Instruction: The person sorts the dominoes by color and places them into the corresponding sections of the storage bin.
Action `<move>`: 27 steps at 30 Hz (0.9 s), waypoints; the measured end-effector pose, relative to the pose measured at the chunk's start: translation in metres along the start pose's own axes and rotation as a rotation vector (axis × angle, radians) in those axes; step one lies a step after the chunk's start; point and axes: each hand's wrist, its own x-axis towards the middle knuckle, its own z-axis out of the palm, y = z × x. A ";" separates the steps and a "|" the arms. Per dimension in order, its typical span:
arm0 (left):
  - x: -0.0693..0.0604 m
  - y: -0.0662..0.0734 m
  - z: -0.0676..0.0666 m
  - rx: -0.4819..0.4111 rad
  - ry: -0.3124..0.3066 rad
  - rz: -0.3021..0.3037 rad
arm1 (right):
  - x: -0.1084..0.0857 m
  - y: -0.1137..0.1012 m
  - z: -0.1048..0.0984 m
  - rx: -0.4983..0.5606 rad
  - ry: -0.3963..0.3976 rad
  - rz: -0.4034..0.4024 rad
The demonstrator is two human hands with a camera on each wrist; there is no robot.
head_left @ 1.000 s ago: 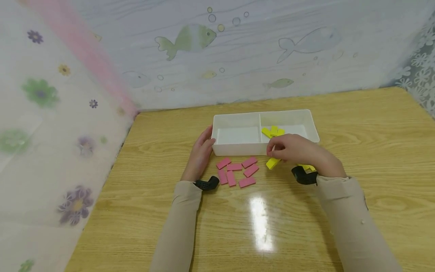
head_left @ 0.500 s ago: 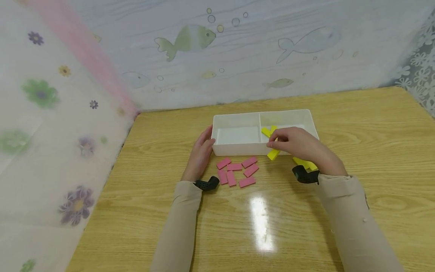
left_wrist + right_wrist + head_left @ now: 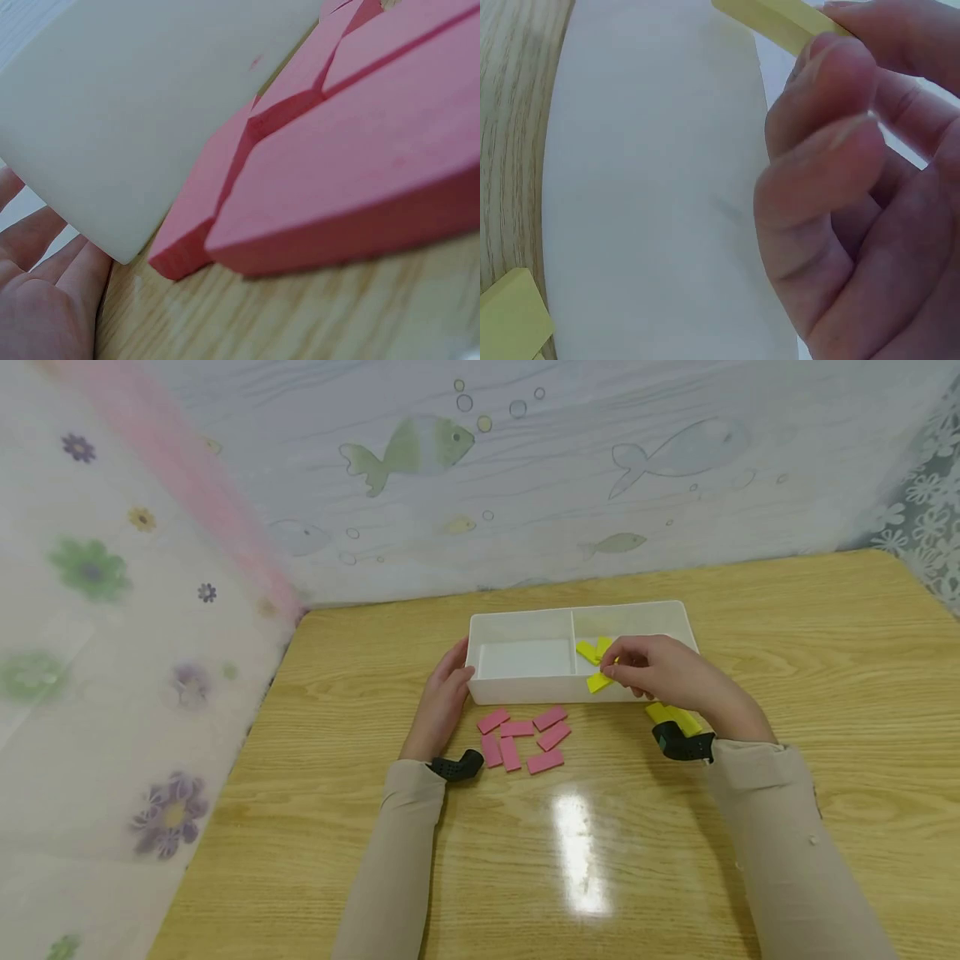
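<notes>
My right hand [image 3: 663,670] pinches a yellow block [image 3: 599,682] between thumb and fingertips, above the front wall of a white two-part box [image 3: 525,691]. In the right wrist view the held yellow block [image 3: 780,21] sticks out from the fingertips over the box's rim. Several yellow blocks [image 3: 587,651] lie in the right compartment, partly hidden by this hand. My left hand [image 3: 438,706] rests against the box's left end, its fingers fairly straight along the outside in the left wrist view. Before the box lie several pink blocks [image 3: 545,762].
More yellow blocks [image 3: 681,718] lie on the wooden table [image 3: 510,860], under the right wrist and its black wrist camera [image 3: 678,743]. Nothing lies in the box's left compartment [image 3: 525,657]. A patterned cloth wall [image 3: 540,527] stands behind the table, and another on the left.
My right hand has lifted the yellow block from in front of the box up to its front rim. The left hand, the box and the pink blocks have stayed put.
</notes>
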 end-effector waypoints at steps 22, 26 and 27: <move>-0.004 0.007 0.004 0.021 -0.012 -0.005 | -0.005 0.006 -0.009 -0.007 0.237 0.030; -0.005 0.011 0.007 0.035 -0.012 0.001 | -0.005 0.008 -0.011 -0.031 0.291 0.055; -0.005 0.011 0.007 0.038 -0.011 0.000 | -0.006 0.009 -0.012 -0.032 0.301 0.060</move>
